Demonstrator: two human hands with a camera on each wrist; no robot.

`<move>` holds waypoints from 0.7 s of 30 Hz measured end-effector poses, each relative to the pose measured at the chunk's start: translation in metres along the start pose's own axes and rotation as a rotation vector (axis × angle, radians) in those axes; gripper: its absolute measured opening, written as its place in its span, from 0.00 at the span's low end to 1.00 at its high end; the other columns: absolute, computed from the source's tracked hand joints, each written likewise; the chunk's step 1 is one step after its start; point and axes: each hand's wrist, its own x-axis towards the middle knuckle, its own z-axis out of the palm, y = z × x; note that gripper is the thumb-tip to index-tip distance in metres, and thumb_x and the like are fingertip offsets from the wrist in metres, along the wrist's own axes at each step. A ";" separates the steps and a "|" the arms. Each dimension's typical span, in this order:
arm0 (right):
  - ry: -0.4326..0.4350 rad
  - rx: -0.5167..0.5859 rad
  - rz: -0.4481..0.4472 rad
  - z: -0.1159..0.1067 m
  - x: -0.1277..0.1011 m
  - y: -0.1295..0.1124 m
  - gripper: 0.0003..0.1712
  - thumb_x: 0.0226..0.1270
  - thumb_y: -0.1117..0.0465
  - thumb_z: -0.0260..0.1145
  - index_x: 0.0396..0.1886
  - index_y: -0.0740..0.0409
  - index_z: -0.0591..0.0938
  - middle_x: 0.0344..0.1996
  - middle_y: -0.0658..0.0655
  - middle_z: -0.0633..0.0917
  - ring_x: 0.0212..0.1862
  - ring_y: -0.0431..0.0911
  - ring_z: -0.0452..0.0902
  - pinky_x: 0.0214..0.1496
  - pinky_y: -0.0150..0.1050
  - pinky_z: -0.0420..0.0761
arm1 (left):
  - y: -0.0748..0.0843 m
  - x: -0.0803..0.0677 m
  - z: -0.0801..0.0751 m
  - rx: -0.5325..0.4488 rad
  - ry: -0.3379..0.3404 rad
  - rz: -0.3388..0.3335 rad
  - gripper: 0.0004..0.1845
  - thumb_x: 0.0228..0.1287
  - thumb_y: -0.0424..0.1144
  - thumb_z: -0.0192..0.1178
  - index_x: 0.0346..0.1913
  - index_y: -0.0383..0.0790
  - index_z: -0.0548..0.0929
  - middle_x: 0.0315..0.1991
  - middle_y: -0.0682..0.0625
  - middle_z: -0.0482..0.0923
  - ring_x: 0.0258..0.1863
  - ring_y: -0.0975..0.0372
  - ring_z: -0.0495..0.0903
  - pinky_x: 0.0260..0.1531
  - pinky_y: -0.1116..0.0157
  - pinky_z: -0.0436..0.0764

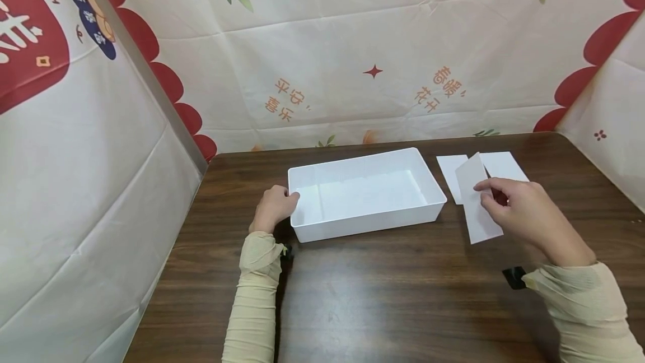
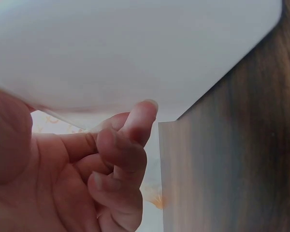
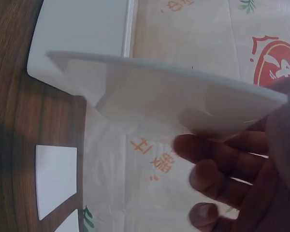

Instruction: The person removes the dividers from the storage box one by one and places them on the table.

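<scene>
White card (image 1: 476,206) pinched in your right hand (image 1: 524,212), lifted beside the tray (image 1: 363,223); left hand (image 1: 274,206) grips the tray's corner. Thin pinch risks the card slipping or bending.

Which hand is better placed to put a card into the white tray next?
Right. The right hand already pinches a white card just beside the tray. The left hand holds the tray's left corner, steadying it.

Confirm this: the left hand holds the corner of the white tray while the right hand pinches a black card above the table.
Not quite. The card pinched by the right hand is white, as the head view shows. The left hand does hold the white tray at its corner.
</scene>
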 end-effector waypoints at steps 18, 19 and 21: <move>-0.405 0.033 0.058 0.000 -0.002 0.016 0.05 0.61 0.67 0.69 0.37 0.61 0.85 0.24 0.47 0.76 0.29 0.41 0.67 0.27 0.34 0.69 | -0.001 0.002 0.000 0.003 -0.011 -0.012 0.20 0.69 0.51 0.49 0.40 0.37 0.81 0.35 0.44 0.77 0.32 0.54 0.75 0.28 0.60 0.71; -0.419 0.038 0.057 0.000 -0.002 0.017 0.05 0.61 0.67 0.69 0.37 0.61 0.85 0.24 0.47 0.76 0.29 0.41 0.67 0.27 0.34 0.69 | -0.001 0.001 0.000 0.004 -0.010 -0.012 0.20 0.69 0.51 0.49 0.39 0.37 0.81 0.35 0.44 0.77 0.32 0.54 0.75 0.28 0.60 0.71; -0.441 0.043 0.064 0.001 -0.003 0.017 0.05 0.61 0.67 0.69 0.37 0.60 0.85 0.24 0.47 0.76 0.29 0.40 0.67 0.27 0.34 0.69 | 0.000 0.001 0.000 0.007 -0.010 -0.011 0.20 0.69 0.51 0.48 0.37 0.37 0.80 0.34 0.44 0.77 0.30 0.54 0.74 0.27 0.60 0.70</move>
